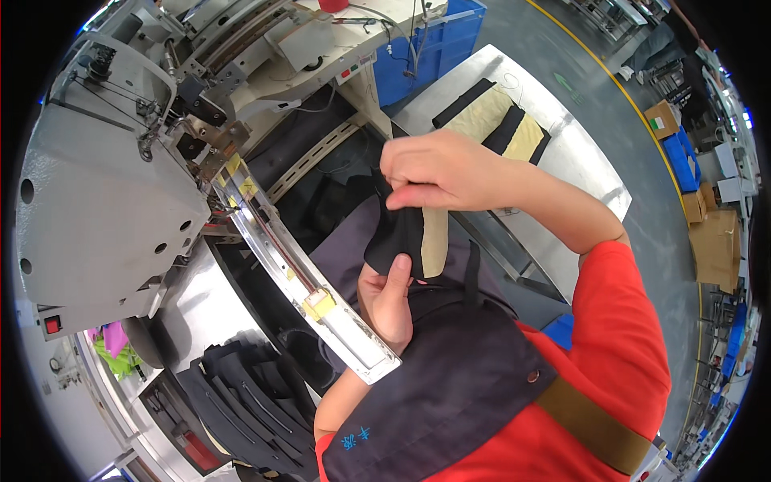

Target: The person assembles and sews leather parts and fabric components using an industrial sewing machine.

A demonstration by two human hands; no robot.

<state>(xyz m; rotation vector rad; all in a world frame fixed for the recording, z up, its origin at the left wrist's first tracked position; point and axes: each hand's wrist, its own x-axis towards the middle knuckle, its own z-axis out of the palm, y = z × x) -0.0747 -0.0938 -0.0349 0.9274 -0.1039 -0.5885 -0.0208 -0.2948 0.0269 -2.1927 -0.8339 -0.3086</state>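
Cloth (395,231), black and cream, was right of the sewing machine (120,193), right hand (442,173) pinching the upper end, left hand (387,299) pinching the lower, thumb on top! Getting its edges even and flat between those pinches looked the tidy way, while beyond the machine stood a blue crate (450,36), contents impossible to tell.

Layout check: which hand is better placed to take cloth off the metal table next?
Likely the right hand: nearer the cloth pieces on the metal table; the left hand is farther, by the metal rail. Both hold a cloth strip.
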